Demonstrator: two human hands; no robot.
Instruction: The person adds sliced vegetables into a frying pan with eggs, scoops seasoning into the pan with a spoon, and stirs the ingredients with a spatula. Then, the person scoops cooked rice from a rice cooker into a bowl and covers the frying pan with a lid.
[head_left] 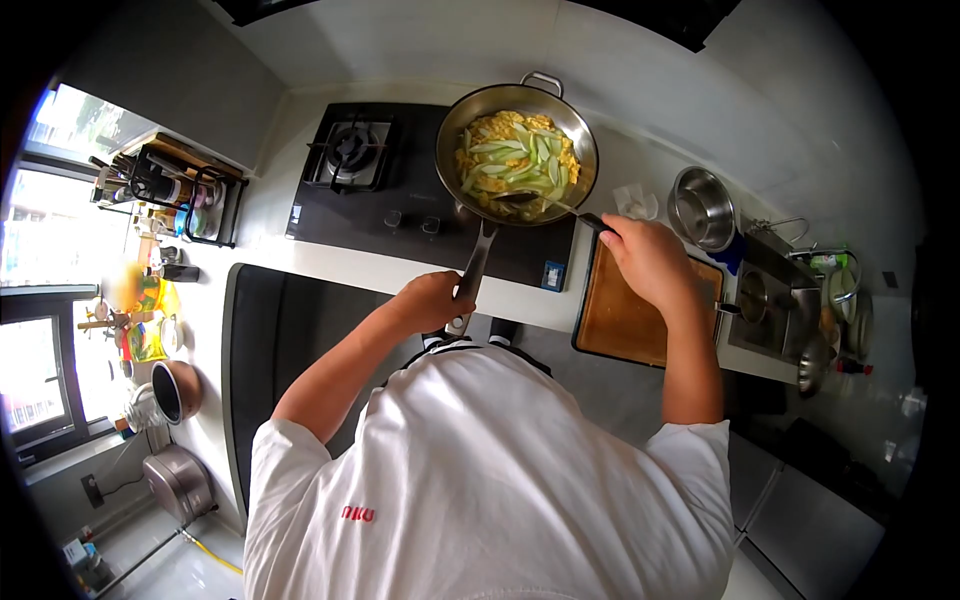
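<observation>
Kitchen: white counter (210, 330) ran along the wall and past a bright window (30, 365) at the left, with a black hob (335, 222) set into it.
Pan (449, 145): sat over the right part of the hob, its handle (482, 252) pointing back toward the person's body.
Food (515, 150): pale green slices and yellow pieces lay together in the pan.
Left arm (345, 360): came forward from a white sleeve, elbow out to the side, forearm slanting inward toward the body's midline.
Left hand (430, 300): was wrapped around the handle near its end, just ahead of the shirt (500, 470).
Right arm (690, 350): reached forward, elbow bent, forearm angled inward toward the pan.
Right hand (640, 255): was curled around the dark grip of a utensil, beside the pan's right edge.
Utensil (556, 205): slanted leftward from that hand over the rim, its head among the food.
Board (620, 310): lay right of the hob, partly behind the right forearm.
Bowl (702, 208): stood beyond the right hand, near the sink (776, 332).
</observation>
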